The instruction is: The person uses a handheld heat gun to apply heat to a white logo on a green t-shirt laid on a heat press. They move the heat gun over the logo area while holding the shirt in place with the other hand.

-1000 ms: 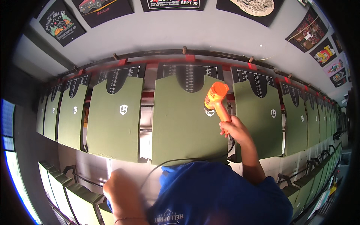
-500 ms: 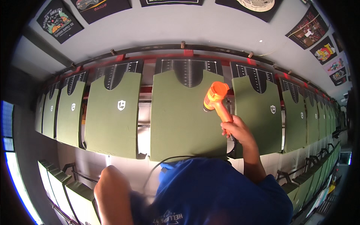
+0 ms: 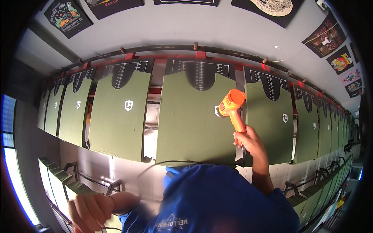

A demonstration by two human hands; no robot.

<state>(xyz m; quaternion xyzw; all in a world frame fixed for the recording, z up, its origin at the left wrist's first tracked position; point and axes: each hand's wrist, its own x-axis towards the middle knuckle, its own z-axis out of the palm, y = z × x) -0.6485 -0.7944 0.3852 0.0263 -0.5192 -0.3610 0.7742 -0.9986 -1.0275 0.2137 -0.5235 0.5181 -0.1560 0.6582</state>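
My right hand (image 3: 250,140) is wrapped round the handle of an orange heat gun (image 3: 232,105). Its dark nozzle points left, over a white shield print on the olive green shirt panel (image 3: 194,124) in front of me. The nozzle partly covers that print. At the lower left, my left hand (image 3: 91,211) hangs with its fingers curled down. A thin dark cord shows just beside it, but whether the fingers hold it is hidden. Another length of black cord (image 3: 182,161) runs along the near edge of the middle panel.
More green panels lie on dark boards with white scale marks, left (image 3: 118,120) and right (image 3: 268,128), bearing white shield prints. Behind them runs a dark rail (image 3: 163,47). Further panels (image 3: 79,188) stand on a rack at the lower left, others at the lower right (image 3: 322,194).
The heat gun has shifted slightly right and down relative to the picture, and its nozzle now faces the print. My left hand has swung left and come into view.
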